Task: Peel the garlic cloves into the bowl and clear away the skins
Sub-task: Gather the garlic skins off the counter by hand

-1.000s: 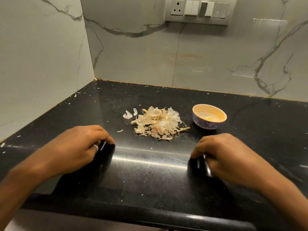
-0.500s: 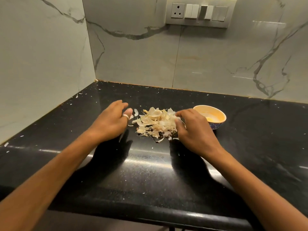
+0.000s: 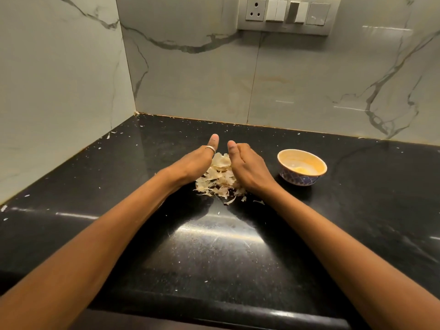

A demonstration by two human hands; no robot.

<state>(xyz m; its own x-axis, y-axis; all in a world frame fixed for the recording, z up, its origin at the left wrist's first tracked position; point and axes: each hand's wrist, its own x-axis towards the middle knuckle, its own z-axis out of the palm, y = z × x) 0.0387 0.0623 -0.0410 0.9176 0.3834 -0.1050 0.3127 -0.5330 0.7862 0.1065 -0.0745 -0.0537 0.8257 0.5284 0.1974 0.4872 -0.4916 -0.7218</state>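
Half a second ago the hands sat either side of the skins (image 3: 219, 179). Now the left hand (image 3: 192, 163) and right hand (image 3: 250, 167) press in against the pile, thumbs up, squeezing it narrower on the table (image 3: 214, 258). Their fingers are hidden behind it, so I cannot tell if they curl round it. The bowl (image 3: 300, 179) stands just right. Peeling looks done, and I judge this gathering comes just before lifting the skins away. A few flakes (image 3: 258, 201) lie loose.

Left hand (image 3: 194, 164) and right hand (image 3: 251, 169) cupped facing inward, thumbs raised.
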